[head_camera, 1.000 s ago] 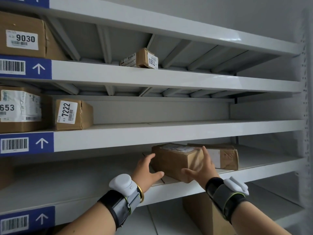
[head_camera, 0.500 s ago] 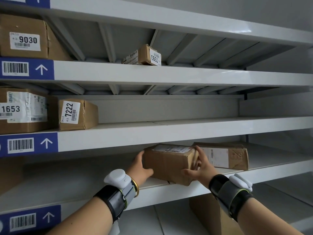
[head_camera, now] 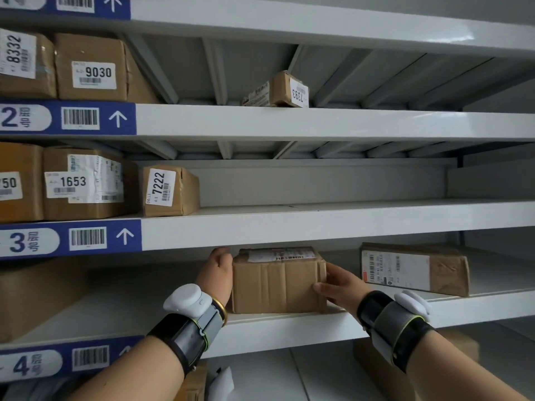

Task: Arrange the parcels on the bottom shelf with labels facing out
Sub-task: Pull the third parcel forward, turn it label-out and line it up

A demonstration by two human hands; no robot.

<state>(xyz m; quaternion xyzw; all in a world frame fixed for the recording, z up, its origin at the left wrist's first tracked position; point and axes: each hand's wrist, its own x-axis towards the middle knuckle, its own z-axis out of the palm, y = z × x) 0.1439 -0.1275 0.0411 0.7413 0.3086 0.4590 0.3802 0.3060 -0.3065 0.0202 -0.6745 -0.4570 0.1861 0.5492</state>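
A brown cardboard parcel (head_camera: 278,283) rests near the front edge of the shelf marked 4 (head_camera: 289,328). Its plain creased side faces me and its white shipping label lies on top. My left hand (head_camera: 218,272) presses against the parcel's left side, fingers reaching behind it. My right hand (head_camera: 338,282) grips the right side, thumb on the front face. A second, flatter parcel (head_camera: 414,269) lies to the right on the same shelf, its white label facing out.
Shelves 2 and 3 above hold labelled boxes at the left: 9030 (head_camera: 92,68), 1653 (head_camera: 82,183), 7222 (head_camera: 169,191), and small 7393 (head_camera: 289,89). A brown box (head_camera: 37,299) sits at shelf 4's far left. More cartons stand below (head_camera: 382,369).
The parcel has been turned square to the shelf front and set down flat. Both hands moved with it, and the view has shifted right and closer.
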